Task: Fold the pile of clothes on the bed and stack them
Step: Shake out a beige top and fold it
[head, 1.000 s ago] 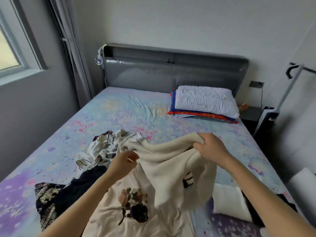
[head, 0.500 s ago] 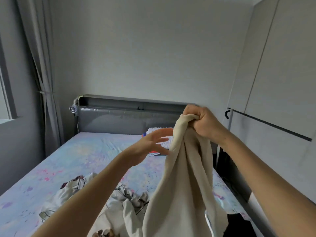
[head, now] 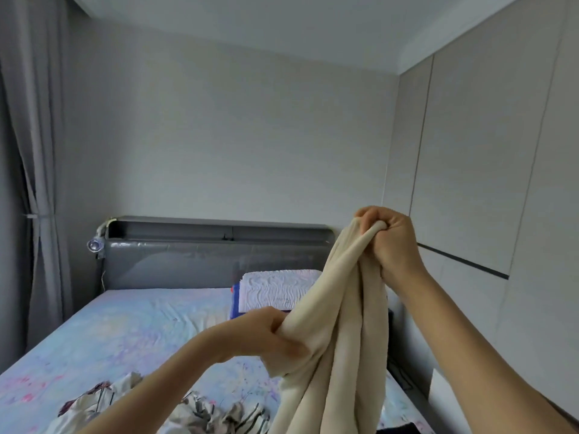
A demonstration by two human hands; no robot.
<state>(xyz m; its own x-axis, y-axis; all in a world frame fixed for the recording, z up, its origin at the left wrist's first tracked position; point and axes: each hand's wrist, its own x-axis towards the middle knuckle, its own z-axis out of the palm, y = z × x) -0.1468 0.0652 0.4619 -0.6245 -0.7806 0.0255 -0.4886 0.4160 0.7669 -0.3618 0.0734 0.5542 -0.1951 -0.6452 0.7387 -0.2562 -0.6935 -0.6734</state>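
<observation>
Hanging above bed [head: 131, 327], cream garment [head: 338, 346], bunched lengthwise, with unfolded pile [head: 213, 415] below the left hand [head: 269, 336], which clenches a lower fold while raised right hand [head: 390, 242] grips the top edge; judged shake-out stage, next needing corners found and cloth spread flat.

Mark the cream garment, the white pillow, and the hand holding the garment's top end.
cream garment [head: 341, 355], head view, on the hanging folds below the right hand.
white pillow [head: 275, 289], head view, on its textured front face.
right hand [head: 391, 242], head view, on the middle of the hand gripping the garment's top end.
</observation>
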